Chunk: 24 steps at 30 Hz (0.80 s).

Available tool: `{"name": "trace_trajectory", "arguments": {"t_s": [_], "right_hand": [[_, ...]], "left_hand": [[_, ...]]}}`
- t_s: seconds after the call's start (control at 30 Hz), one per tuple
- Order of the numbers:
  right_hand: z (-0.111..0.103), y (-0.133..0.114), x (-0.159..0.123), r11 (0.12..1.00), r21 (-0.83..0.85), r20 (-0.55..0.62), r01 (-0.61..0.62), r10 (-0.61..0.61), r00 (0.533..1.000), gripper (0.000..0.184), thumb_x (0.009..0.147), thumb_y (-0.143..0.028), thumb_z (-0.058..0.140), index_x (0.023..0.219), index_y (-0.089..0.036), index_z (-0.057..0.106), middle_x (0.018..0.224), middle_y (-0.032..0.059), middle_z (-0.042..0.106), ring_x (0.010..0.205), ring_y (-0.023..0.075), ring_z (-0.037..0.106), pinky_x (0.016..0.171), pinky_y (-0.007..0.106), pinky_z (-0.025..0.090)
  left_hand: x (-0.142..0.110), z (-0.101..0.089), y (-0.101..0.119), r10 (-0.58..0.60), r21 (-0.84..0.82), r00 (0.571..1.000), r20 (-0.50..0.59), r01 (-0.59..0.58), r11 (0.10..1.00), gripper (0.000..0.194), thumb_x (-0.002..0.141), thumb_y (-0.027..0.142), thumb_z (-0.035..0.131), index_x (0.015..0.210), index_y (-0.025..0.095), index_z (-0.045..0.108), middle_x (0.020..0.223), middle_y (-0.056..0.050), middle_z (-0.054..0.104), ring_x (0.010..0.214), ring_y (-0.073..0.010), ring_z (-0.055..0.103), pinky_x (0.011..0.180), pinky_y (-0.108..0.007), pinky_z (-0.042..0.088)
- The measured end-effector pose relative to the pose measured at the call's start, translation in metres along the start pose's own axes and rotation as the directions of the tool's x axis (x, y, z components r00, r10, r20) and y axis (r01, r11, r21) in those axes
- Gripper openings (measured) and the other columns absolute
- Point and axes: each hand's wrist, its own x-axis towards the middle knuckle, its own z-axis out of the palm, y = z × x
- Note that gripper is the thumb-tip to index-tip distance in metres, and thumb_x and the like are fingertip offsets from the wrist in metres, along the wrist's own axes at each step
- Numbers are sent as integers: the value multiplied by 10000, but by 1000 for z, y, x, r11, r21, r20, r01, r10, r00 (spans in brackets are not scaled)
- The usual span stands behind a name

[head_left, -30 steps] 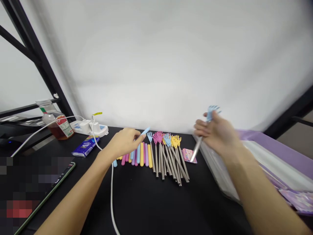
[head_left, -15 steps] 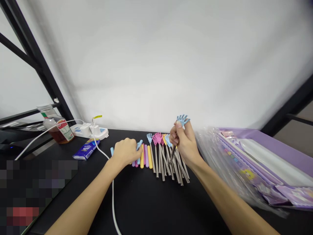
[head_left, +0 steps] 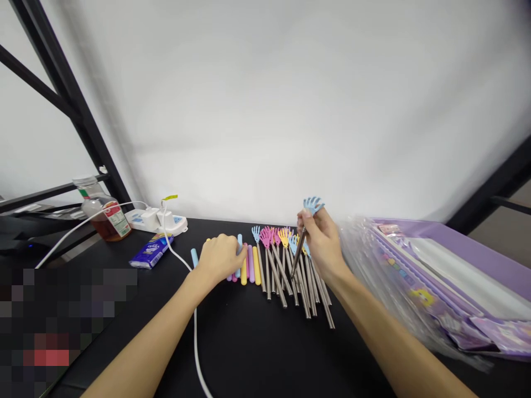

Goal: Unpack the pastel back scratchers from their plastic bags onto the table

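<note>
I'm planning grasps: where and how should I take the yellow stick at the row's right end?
Probably by the near end of the yellow stick, from above and in front, pinching across its width: it's slim, rounded and points toward the person. The purple stick and a metal rod beside it make sideways approaches look tight.

White wall (head_left: 265, 110) (softly shadowed) behind black tabletop (head_left: 257, 354)

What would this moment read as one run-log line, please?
left hand: at pastel rounded sticks | right hand: grips light-blue claw-headed metal rod
</note>
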Motion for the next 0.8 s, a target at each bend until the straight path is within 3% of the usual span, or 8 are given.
{"name": "trace_trajectory", "arguments": {"t_s": [0.07,0.13,0.23,0.33,0.43,0.53,0.63,0.8], "right_hand": [[-3,-1,14,973,-202,-44,-114,107,993,269,892,-462,573,822,-201,573,721,-24,518,624,117,460,590,249,386],[-4,0,27,870,-428,-11,-244,265,964,273,923,-414,510,820,-180,606,621,-36,481,543,114,430,535,252,358],[-5,9,37,713,-640,52,-287,413,909,280,915,-347,534,724,-161,621,490,-55,419,453,114,428,500,258,351],[-7,20,37,648,-719,58,-252,418,907,221,839,-300,663,686,-141,654,466,-32,490,450,125,501,535,259,393],[-13,23,34,586,-781,48,-217,403,914,264,784,-264,734,982,-92,707,574,20,634,504,151,591,604,267,450],[-21,9,27,543,-826,53,-148,337,940,472,763,-230,745,1204,-93,647,823,104,729,634,182,661,684,289,478],[-37,-21,19,515,-857,128,-14,238,963,394,808,-275,689,1177,-137,662,895,104,740,663,184,669,684,296,481],[-93,-68,16,672,-738,134,-61,234,963,214,860,-306,587,994,-169,684,784,47,735,492,122,601,522,247,458]], "left_hand": [[-1,2,0,25,-11,1000,-12,-25,1000,487,925,471,358,568,197,543,610,-86,602,697,-298,665,595,-334,340],[-1,4,1,63,-30,997,-53,-65,997,480,931,445,362,543,199,497,589,-68,582,659,-261,643,575,-321,283],[-3,6,5,147,-68,982,-121,-156,985,457,940,399,372,536,196,439,610,-49,587,635,-217,610,569,-318,229],[-7,7,14,212,-97,967,-139,-227,969,442,951,370,382,547,191,406,620,-35,585,621,-191,580,576,-315,214],[-12,8,24,263,-97,951,-164,-281,955,430,965,362,385,572,189,405,615,-18,567,589,-168,540,575,-313,197],[-14,9,34,343,-107,922,-179,-365,925,385,967,337,394,614,190,434,645,-6,559,569,-148,504,565,-310,195],[-10,8,49,448,-120,877,-176,-471,874,312,964,290,399,676,195,475,687,0,550,581,-142,495,564,-303,234],[0,-2,97,560,-146,803,-202,-591,794,248,980,305,381,845,208,565,802,-18,579,700,-177,554,621,-304,361]]}}
